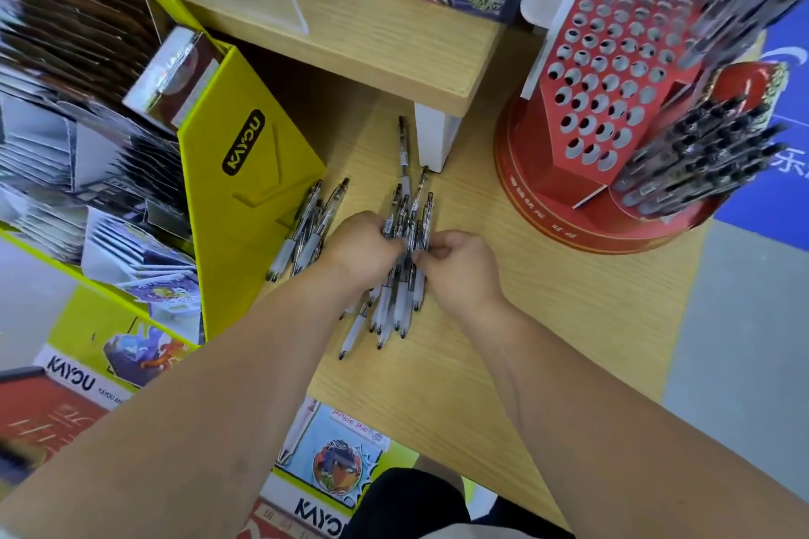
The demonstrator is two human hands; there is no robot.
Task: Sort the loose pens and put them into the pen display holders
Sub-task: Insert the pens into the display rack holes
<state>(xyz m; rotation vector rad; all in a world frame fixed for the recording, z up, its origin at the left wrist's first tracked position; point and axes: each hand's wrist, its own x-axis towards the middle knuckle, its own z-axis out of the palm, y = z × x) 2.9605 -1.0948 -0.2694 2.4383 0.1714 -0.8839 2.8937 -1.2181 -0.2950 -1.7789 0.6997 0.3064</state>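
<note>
Loose pens [405, 232], head view: the main bunch lies on the wooden counter [547, 319] btwn both hands, tips toward the person. A smaller pile [306, 228] sits just beside the yellow card stand [245, 171]. One stray pen [402, 144] lies farther back, near the shelf leg. The red display holder [604, 70] stands to the right, well apart. Most holes on its facing panel look empty; one side section [700, 158] is already packed w/ dark pens. Prob. early-to-mid: gathering under way, most loading left. Left hand [365, 245] is curled over the bunch's upper part, gripping it. Right hand [459, 265] has fingers bent, pinching pens mid-bunch.
</note>
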